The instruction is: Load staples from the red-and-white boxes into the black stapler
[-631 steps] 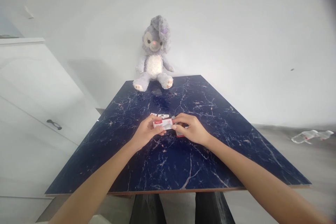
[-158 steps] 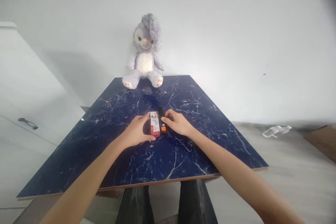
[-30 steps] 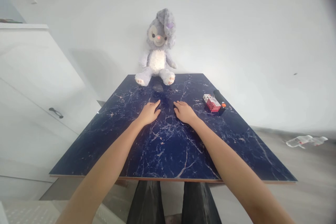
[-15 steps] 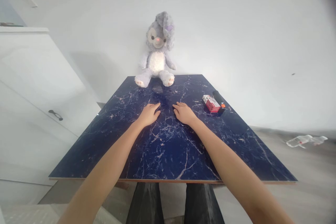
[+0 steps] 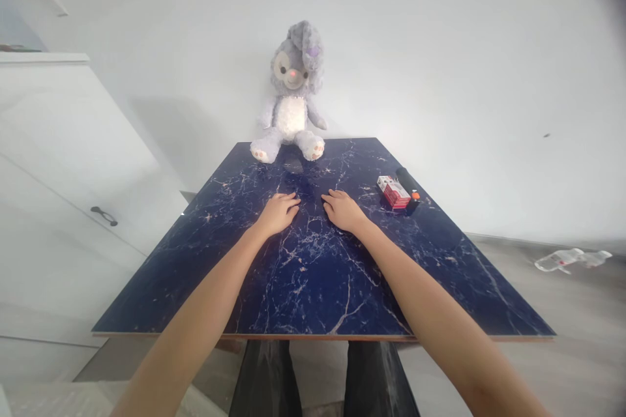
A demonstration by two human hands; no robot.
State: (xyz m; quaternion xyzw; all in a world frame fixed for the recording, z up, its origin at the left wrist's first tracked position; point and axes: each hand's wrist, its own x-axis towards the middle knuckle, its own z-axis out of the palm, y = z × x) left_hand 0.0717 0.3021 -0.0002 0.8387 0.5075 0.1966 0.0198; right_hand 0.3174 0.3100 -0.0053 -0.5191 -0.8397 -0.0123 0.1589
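My left hand (image 5: 280, 214) lies flat on the dark blue marbled table (image 5: 313, 287), palm down, fingers stretched out and holding nothing. A short gap to its right, my right hand (image 5: 343, 211) rests the same way, open on the tabletop. Beyond both hands a grey plush rabbit (image 5: 292, 101) with a white belly sits upright at the table's far edge, near the wall. To the right of my right hand is a small red and white box (image 5: 394, 192). Beside the box lies a black cylindrical object (image 5: 407, 182) with an orange spot; its kind is unclear.
A white cabinet (image 5: 59, 208) with a dark handle (image 5: 104, 215) stands left of the table. On the floor to the right lie clear plastic bottles or wrapping (image 5: 570, 260). A pale wall (image 5: 440, 45) rises behind the table.
The fingers of my left hand have shifted very slightly. My right hand, the plush rabbit and the box have stayed in place.
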